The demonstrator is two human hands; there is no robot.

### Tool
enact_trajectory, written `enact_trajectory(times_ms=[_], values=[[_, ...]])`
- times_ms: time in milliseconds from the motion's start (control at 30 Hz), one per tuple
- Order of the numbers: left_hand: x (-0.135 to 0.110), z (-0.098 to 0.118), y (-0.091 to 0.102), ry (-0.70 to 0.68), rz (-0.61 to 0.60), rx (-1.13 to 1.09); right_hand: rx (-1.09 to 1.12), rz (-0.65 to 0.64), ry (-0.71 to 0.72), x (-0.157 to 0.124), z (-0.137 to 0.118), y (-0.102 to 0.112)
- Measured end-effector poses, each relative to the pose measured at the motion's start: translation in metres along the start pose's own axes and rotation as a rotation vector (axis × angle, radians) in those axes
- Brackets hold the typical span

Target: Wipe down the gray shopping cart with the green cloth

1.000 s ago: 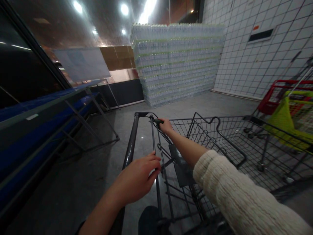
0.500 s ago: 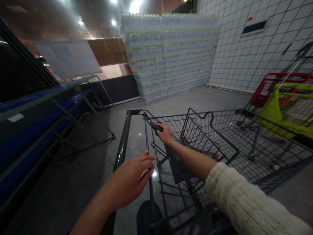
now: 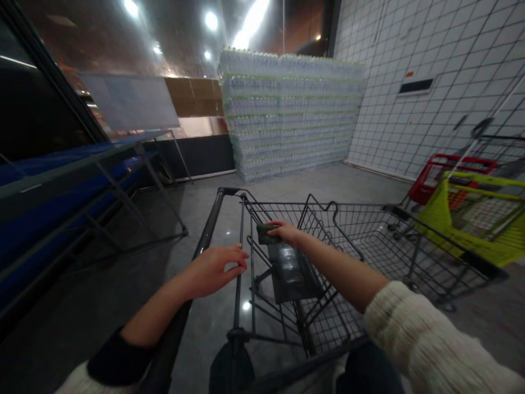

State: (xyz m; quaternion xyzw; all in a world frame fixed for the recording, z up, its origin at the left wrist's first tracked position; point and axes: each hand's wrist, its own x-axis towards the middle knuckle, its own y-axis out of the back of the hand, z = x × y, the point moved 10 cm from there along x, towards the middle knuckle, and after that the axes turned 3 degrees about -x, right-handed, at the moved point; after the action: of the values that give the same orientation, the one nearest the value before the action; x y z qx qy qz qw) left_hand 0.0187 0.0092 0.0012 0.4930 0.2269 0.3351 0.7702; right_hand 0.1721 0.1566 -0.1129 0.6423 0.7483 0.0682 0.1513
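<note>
In my right hand [image 3: 286, 232] is a small dark green piece that looks like a folded cloth [image 3: 267, 234], pinched between the fingers over the child-seat part of a shopping cart. Just below it the seat's dark flap [image 3: 293, 279] carries a shiny patch. My left hand [image 3: 217, 271] hovers around the cart's thin inner bar, fingers loosely bent and thumb apart, with nothing in it. Beneath my left forearm runs the thick black push handle [image 3: 211, 219]. The wire basket [image 3: 379, 232] of the cart stretches off to the right.
A tall wrapped stack of bottles [image 3: 291, 115] stands ahead. To the left is a metal-framed table [image 3: 123, 200] with blue below. Yellow [image 3: 471, 219] and red [image 3: 430, 178] carts stand at the right, by a white tiled wall [image 3: 394, 126].
My right hand with the dark green cloth has come down a little and right, towards the seat flap. My left hand has risen slightly. The view has tilted up.
</note>
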Motion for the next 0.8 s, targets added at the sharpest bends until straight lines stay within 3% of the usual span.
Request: enact_trajectory(times_ms=[167, 300, 467, 533, 600, 667, 733, 800], values=[[0.011, -0.013, 0.007, 0.032, -0.061, -0.079, 0.418, -0.111, 0.171, -0.067, -0.052, 0.020], [0.049, -0.013, 0.030, 0.187, 0.114, -0.312, 0.471, -0.027, 0.324, -0.113, -0.072, 0.047], [0.113, 0.049, -0.002, -0.016, -0.033, -1.024, 0.413, 0.140, 0.369, -0.142, -0.070, 0.085], [0.129, 0.064, -0.011, -0.076, -0.005, -1.198, 0.310, 0.202, 0.387, -0.150, -0.071, 0.105], [0.142, 0.065, -0.015, -0.083, 0.093, -1.327, 0.105, 0.291, 0.459, -0.161, -0.078, 0.125], [0.155, 0.055, -0.014, -0.028, 0.236, -1.413, -0.164, 0.458, 0.556, -0.175, -0.085, 0.143], [0.163, 0.028, -0.009, 0.125, 0.495, -1.403, -0.375, 0.615, 0.595, -0.185, -0.081, 0.149], [0.164, 0.003, -0.005, 0.298, 0.786, -1.298, -0.444, 0.665, 0.539, -0.184, -0.063, 0.146]])
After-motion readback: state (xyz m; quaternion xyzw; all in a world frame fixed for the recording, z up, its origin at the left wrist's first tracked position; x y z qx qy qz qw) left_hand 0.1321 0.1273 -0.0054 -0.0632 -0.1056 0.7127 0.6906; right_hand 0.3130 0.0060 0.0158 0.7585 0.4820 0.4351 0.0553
